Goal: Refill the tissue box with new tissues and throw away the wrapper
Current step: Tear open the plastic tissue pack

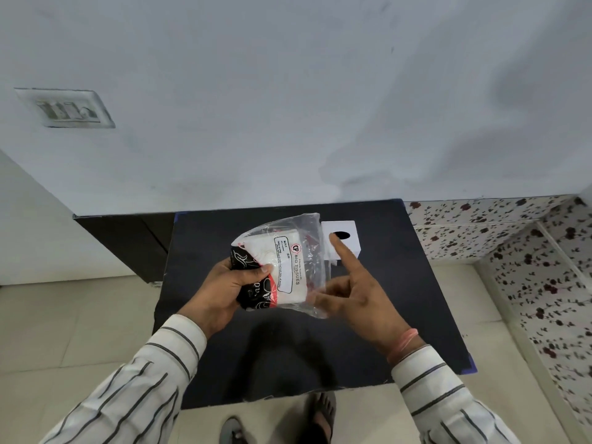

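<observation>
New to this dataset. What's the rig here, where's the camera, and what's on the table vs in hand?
There is no robot: a person works with bare hands, and the single picture comes from a wide-angle camera worn on the head, looking forward and down. That is why you see two striped sleeves reaching in from the bottom and feet on the floor below.

The surface is a small black table against a wall. On it stands a white tissue box with a dark round opening on top.

The left hand grips a pack of tissues in a clear plastic wrapper, held above the table. The right hand touches the wrapper's loose end, index finger stretched out.
</observation>
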